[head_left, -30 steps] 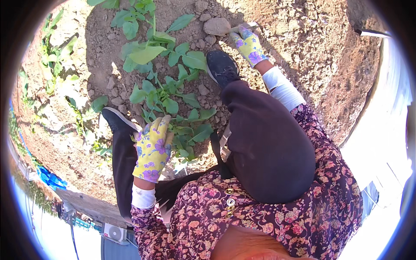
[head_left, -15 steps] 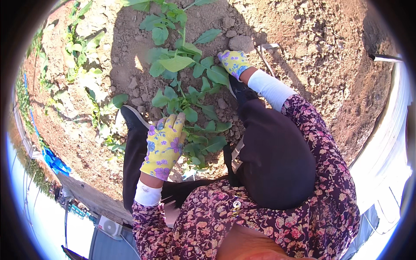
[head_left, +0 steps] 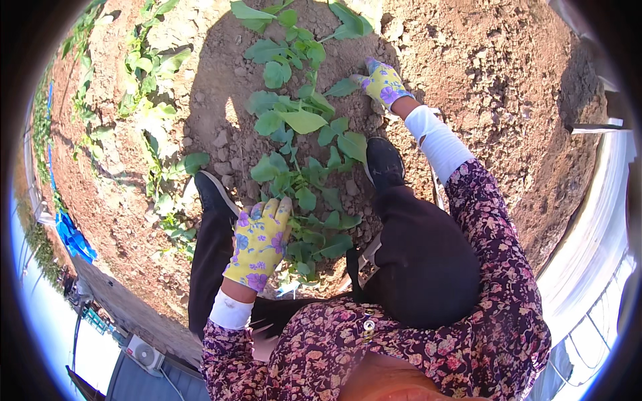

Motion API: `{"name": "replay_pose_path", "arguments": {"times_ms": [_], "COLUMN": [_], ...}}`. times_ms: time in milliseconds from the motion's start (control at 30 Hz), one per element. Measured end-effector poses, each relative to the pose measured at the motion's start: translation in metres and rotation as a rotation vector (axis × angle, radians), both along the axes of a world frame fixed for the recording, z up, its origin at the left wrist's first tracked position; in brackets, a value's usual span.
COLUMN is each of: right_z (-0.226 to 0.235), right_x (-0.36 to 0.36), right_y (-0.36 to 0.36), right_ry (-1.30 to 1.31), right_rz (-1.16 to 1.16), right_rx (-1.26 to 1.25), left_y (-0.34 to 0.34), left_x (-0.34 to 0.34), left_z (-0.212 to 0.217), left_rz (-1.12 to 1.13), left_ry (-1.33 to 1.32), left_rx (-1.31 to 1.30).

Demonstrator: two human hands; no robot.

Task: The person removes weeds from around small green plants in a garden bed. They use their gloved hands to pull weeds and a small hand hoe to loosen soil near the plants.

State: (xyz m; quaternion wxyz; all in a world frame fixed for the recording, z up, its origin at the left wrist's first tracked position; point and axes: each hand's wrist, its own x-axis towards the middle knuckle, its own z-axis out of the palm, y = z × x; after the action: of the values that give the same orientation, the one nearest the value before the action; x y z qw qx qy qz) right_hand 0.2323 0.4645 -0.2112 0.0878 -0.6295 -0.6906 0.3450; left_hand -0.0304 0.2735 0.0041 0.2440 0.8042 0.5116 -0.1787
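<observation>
My left hand [head_left: 257, 244], in a yellow glove with purple and blue flowers, rests near my left leg. Its fingers lie fairly straight side by side, with nothing seen in them, beside the lower leaves of a row of green leafy plants [head_left: 304, 123]. My right hand [head_left: 384, 85], gloved alike, reaches low over the soil at the row's right side. Its thumb and forefinger stand apart near a leaf tip [head_left: 342, 87]. Nothing shows between them, and the ground under the palm is hidden.
My dark shoes [head_left: 386, 162] straddle the row. Part of a thin tool-like piece [head_left: 438, 190] shows beside my right leg. Another plant row [head_left: 150, 87] grows at left. White sheeting [head_left: 592, 220] borders the soil [head_left: 495, 73] at right. Blue material [head_left: 73, 237] lies far left.
My right hand has moved forward, away from my right shoe, and covers the spot where a grey stone lay. The left hand stays by the leg. The whole view has shifted slightly.
</observation>
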Motion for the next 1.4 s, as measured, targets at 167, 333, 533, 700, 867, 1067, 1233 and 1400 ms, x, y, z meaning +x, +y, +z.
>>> {"name": "replay_pose_path", "arguments": {"times_ms": [167, 333, 533, 700, 867, 1067, 1233, 1400], "right_z": [0.013, 0.039, 0.098, 0.16, 0.12, -0.014, -0.039, -0.022], "right_x": [-0.03, -0.019, -0.03, -0.052, -0.015, 0.099, 0.097, 0.081], "right_y": [0.02, 0.046, 0.063, 0.061, 0.078, 0.098, 0.088, 0.125], "right_ry": [0.028, 0.155, 0.716, 0.551, 0.71, 0.036, -0.217, -0.365], "right_rz": [0.076, -0.034, 0.148, 0.354, 0.129, -0.193, -0.235, -0.079], "right_rx": [0.108, 0.006, 0.003, 0.053, -0.059, 0.094, 0.179, 0.056], "left_y": [-0.003, 0.018, 0.107, 0.174, 0.193, 0.156, 0.12, 0.102], "left_x": [-0.005, -0.013, 0.012, 0.053, 0.07, 0.13, 0.167, 0.188], "left_z": [0.005, 0.005, -0.009, -0.041, -0.079, -0.075, -0.122, -0.137], "left_rz": [0.053, 0.244, 1.081, 1.099, 1.165, 0.85, 0.673, 0.497], "left_ry": [0.021, -0.208, -0.985, -1.382, -1.408, -1.174, -0.813, -0.747], "left_rx": [-0.059, 0.153, 0.126, -0.055, -0.139, -0.354, -0.282, -0.27]}}
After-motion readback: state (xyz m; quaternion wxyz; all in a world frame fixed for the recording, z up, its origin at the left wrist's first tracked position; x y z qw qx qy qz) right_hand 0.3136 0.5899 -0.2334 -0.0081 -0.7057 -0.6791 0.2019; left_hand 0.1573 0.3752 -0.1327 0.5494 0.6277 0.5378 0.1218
